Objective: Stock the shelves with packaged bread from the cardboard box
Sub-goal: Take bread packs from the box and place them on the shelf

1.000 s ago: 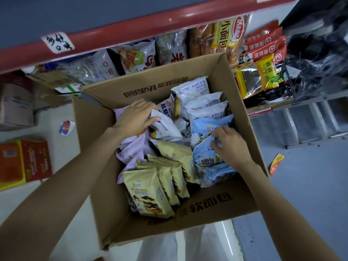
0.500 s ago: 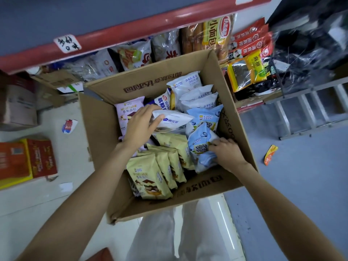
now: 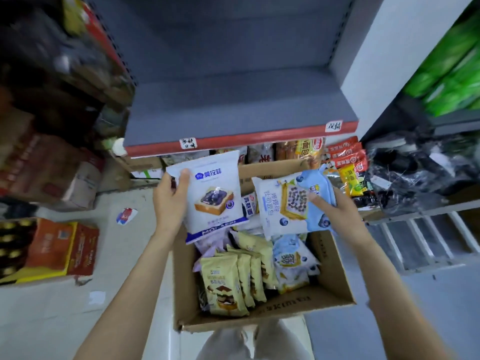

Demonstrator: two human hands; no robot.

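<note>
Over the open cardboard box (image 3: 259, 311) of bread packs at six o'clock, both forearms reach up, the left hand (image 3: 170, 196) pinching a white toast pack (image 3: 213, 196) by its edge, the right hand (image 3: 331, 211) gripping a blue-and-white pack (image 3: 283, 203), below the bare grey shelf (image 3: 233, 105) at twelve o'clock.

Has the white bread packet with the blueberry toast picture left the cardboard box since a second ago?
Yes. The left hand has lifted the white packet above the cardboard box rim, toward the red-edged shelf.
</note>
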